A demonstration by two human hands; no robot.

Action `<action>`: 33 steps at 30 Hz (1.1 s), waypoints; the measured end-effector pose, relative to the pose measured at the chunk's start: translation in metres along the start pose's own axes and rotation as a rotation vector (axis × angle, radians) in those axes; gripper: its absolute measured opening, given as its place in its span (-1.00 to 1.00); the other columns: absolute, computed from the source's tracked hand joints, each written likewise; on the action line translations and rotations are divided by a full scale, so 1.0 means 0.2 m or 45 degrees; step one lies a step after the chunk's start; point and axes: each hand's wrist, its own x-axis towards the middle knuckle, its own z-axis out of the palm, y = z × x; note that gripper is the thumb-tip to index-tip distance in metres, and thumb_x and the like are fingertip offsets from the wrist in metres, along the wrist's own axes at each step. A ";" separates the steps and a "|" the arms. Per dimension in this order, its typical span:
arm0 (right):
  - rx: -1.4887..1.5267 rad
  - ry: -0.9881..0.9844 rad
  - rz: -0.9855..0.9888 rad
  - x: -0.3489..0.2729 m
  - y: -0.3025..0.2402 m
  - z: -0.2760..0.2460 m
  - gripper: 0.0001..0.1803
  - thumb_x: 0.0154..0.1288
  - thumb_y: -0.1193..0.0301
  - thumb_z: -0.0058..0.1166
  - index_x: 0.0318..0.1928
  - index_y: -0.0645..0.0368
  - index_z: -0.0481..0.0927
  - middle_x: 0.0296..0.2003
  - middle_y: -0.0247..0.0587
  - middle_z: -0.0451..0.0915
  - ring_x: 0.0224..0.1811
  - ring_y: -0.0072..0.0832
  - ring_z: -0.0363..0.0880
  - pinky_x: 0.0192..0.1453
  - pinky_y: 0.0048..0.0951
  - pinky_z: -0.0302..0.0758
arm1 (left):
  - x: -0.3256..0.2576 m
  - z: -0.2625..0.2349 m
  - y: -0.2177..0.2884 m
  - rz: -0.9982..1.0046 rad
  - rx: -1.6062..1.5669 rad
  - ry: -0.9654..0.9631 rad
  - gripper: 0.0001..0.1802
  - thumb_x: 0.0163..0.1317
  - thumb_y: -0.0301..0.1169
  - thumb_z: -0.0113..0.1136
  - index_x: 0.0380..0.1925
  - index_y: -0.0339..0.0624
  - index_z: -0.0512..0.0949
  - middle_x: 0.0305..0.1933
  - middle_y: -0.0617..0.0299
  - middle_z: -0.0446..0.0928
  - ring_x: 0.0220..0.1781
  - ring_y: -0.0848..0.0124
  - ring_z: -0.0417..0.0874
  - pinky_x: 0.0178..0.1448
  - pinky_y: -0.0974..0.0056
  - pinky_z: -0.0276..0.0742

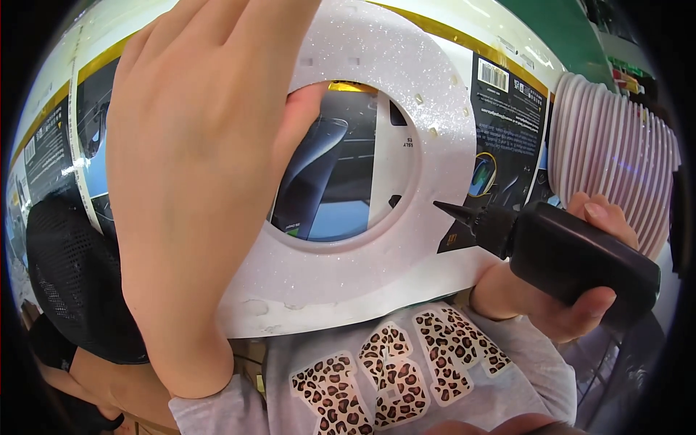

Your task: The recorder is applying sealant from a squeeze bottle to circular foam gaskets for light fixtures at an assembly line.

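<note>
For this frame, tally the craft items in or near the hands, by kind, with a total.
White glittery foam ring, held up by the left hand: 1
Black squeeze bottle with pointed nozzle, held in the right hand: 1
Stack of pale ridged rings, behind the bottle; single pieces too tightly packed to count: 1 stack
Total: 3
</note>
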 end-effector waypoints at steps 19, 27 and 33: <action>-0.141 0.356 0.156 0.05 -0.04 0.20 -0.17 0.13 -0.20 0.18 -0.17 0.52 0.55 -0.56 -0.27 0.37 -0.56 -0.54 0.33 -0.51 -0.55 0.16 | -0.09 -0.13 0.05 0.037 0.089 -0.017 -0.28 -0.09 -0.48 0.41 0.19 -0.01 0.47 -0.12 0.11 0.58 -0.05 0.11 0.55 0.12 0.09 0.41; 0.022 0.250 0.240 -0.04 0.00 0.12 -0.36 0.13 0.03 -0.01 -0.12 0.48 0.46 -0.14 0.11 0.54 -0.21 -0.25 0.55 -0.15 -0.44 0.53 | -0.11 -0.11 0.05 0.069 0.213 -0.030 -0.40 0.04 -0.42 0.25 0.17 -0.09 0.44 -0.14 0.15 0.55 0.00 0.19 0.54 0.21 0.01 0.36; -0.007 0.480 0.236 -0.04 0.01 0.14 -0.39 0.20 0.09 0.04 -0.12 0.55 0.45 -0.14 0.19 0.55 -0.24 -0.24 0.55 -0.17 -0.45 0.52 | -0.12 -0.09 0.06 0.059 0.189 0.018 -0.40 0.03 -0.42 0.27 0.17 -0.15 0.44 -0.12 0.17 0.55 0.00 0.24 0.54 0.27 -0.02 0.34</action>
